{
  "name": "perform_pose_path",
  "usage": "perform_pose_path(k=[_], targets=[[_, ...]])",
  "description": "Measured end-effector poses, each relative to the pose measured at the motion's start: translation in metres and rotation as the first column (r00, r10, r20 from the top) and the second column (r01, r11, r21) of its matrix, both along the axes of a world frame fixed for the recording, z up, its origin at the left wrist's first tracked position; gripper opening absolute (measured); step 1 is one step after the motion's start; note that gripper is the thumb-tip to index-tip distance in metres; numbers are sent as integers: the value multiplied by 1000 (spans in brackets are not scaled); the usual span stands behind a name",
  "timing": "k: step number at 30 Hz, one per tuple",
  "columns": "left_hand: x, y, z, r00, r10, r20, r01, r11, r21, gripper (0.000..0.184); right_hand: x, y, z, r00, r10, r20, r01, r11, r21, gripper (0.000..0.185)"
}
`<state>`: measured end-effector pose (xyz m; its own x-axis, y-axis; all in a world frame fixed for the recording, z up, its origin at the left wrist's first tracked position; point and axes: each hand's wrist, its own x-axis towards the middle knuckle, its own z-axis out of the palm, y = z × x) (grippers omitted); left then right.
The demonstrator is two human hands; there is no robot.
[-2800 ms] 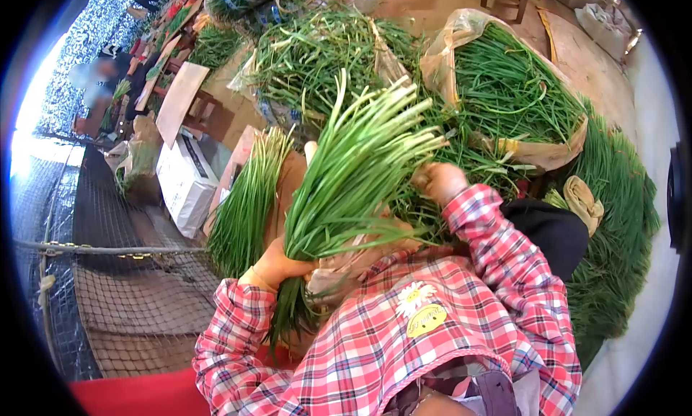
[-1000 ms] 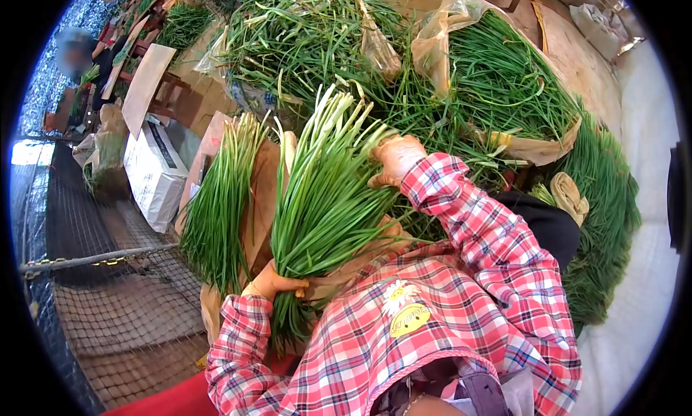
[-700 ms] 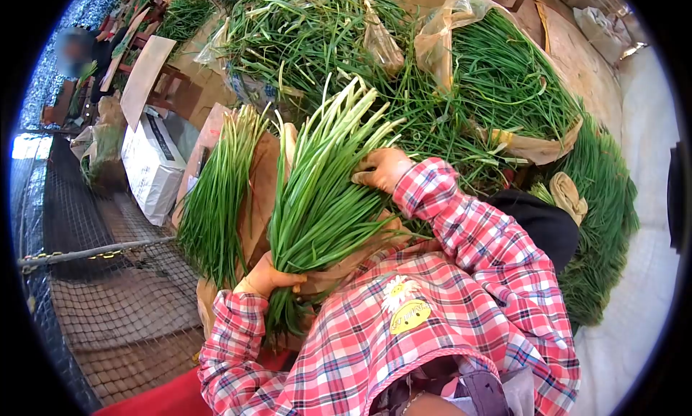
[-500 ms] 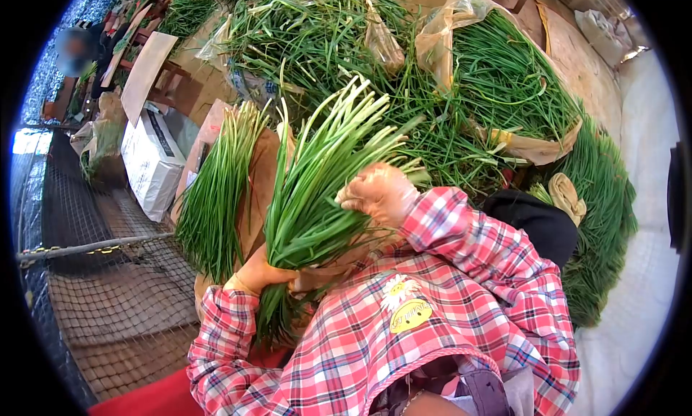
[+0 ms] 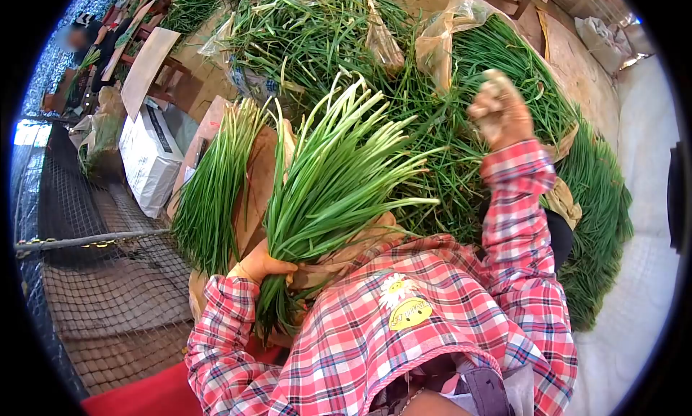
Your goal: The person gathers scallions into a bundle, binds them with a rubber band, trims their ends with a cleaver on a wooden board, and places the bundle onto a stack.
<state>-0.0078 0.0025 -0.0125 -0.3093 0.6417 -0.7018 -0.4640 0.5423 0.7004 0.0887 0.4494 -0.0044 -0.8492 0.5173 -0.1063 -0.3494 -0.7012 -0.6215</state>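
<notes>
My left hand is wrapped round a thick bunch of garlic chives near its dark leafy end. The pale stem ends fan out upward and to the right. My right hand is apart from the bunch, raised over the heaped greens at the right. Its fingers look curled but are smeared by motion, so what they hold, if anything, is unclear. Left of the held bunch, another neat bunch of garlic chives lies on a brown board.
A loose heap of greens spreads ahead, beside a clear plastic bag of aligned chives. More chives are piled at right. A white box, netting and a rope are at left. Another person sits far left.
My right hand has moved from the held bunch up and right over the heap. The bunch stays in my left hand, its stems spread wider to the right.
</notes>
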Motion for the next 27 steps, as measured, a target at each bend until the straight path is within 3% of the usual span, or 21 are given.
perform_pose_path(k=[1, 3, 4, 5, 6, 8, 10, 11, 12, 13, 15, 17, 18, 19, 22, 23, 25, 27], targets=[[-1, 0, 0, 1000, 2, 0, -2, 1000, 2, 47, 6, 17, 2, 991, -14, -136, 15, 1000, 2, 17], [-2, -1, 0, 998, 13, 58, -14, 1000, 9, 46, 2, 30, 5, 925, -123, 359, -19, 930, 368, 20], [-2, 0, 2, 998, 15, 53, -16, 1000, 12, 46, -5, 22, -17, 728, -274, 629, -469, 471, 747, 23], [-1, 1, 5, 999, 15, 46, -16, 1000, 12, 41, -15, 13, -40, 514, -578, 633, -829, -145, 541, 26], [-1, 4, 6, 999, 15, 41, -16, 1000, 17, 36, -18, -9, -31, 597, -592, 542, -776, -253, 578, 31], [-2, 7, 4, 999, 15, 40, -16, 999, 29, 37, -30, -45, -17, 814, -267, 516, -518, 70, 853, 31], [-1, 5, 8, 999, 11, 33, -11, 1000, 0, 39, -53, -93, 9, 682, -170, 711, -718, 32, 696, 43], [0, 6, 8, 999, 4, 33, -4, 1000, -5, 39, -65, -107, -5, 688, -208, 696, -723, -106, 683, 58], [1, 7, 8, 1000, 6, 14, -6, 1000, 6, 40, -76, -118, 0, 589, -204, 782, -808, -166, 565, 62], [2, 9, 8, 1000, 9, -5, -9, 1000, 18, 40, -86, -119, 11, 400, 104, 911, -915, -4, 403, 57], [3, 11, 8, 1000, 11, 3, -11, 1000, 2, 42, -95, -133, -32, 529, 355, 771, -848, 181, 499, 42], [2, 6, 6, 1000, 19, 23, -19, 1000, 13, 44, -83, -154, -31, 489, 472, 734, -867, 360, 345, 29], [2, 3, 3, 999, 21, 25, -21, 1000, 13, 44, -77, -154, -24, 400, 525, 751, -902, 372, 220, 20], [1, -1, -3, 1000, 12, -2, -12, 999, 42, 44, -64, -143, -33, 467, 725, 506, -884, 392, 255, 18], [3, 0, -8, 999, 11, -44, -7, 997, 79, 44, -28, -111, -32, 790, 611, -45, -604, 789, 111, 22], [3, 2, -7, 997, 21, -72, -15, 996, 83, 44, -21, -90, -26, 839, 491, -236, -499, 866, 29, 25], [-1, 2, -3, 1000, 8, -11, -7, 996, 93, 46, -5, -43, -14, 866, 273, -419, -342, 935, -97, 24], [-2, 3, -1, 998, -49, 51, 51, 998, -32, 50, 4, -7, -11, 930, 348, -118, -309, 914, 263, 23]])
